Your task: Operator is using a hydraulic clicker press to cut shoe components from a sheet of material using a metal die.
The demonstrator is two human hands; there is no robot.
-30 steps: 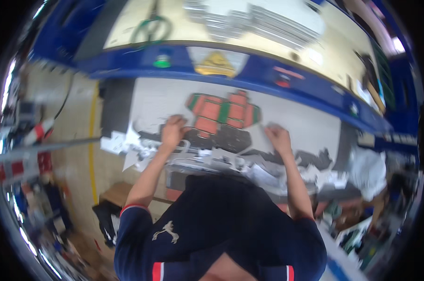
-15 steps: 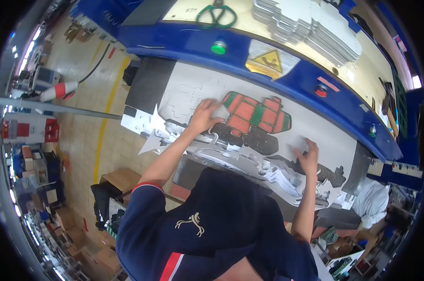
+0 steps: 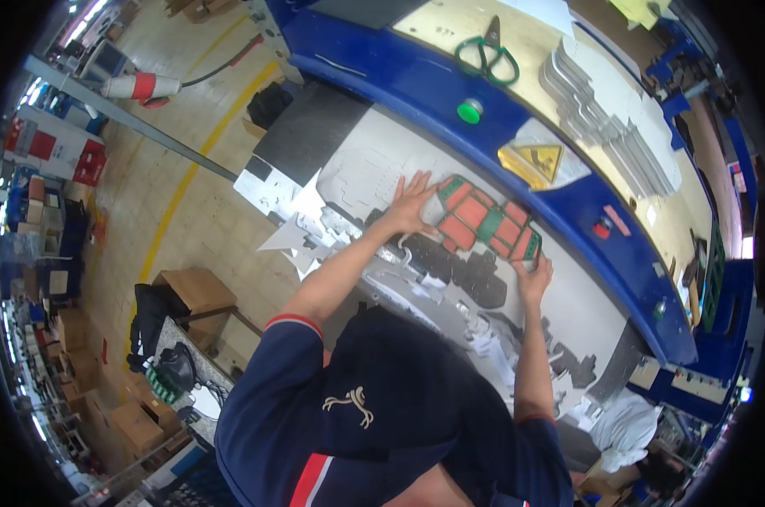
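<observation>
A cutting die [image 3: 489, 221] with salmon-red and green padding lies on a pale grey sheet [image 3: 587, 291]. At its left end is my left hand [image 3: 411, 205], open, fingers spread, with the fingertips near the die's edge. My right hand [image 3: 533, 277] has its thumb and fingers bent about the lower right corner of the die, closed on it. Just below the die, a dark cut-out gap [image 3: 475, 272] shows in the sheet. Faint cut outlines [image 3: 361, 175] mark the sheet beyond my left hand. Whatever lies under the die is hidden.
Torn white scraps [image 3: 302, 232] pile along the near edge. Ahead runs a blue machine beam [image 3: 408, 78] with a green button [image 3: 469, 111] and a red button [image 3: 601, 228]. On top of the machine lie green-handled scissors [image 3: 486, 61] and a stack of cut pieces [image 3: 606, 114].
My right hand has moved up and left from the bare sheet to the die's right end. My left hand stays near its left end, fingers more spread. The whole view has turned clockwise.
</observation>
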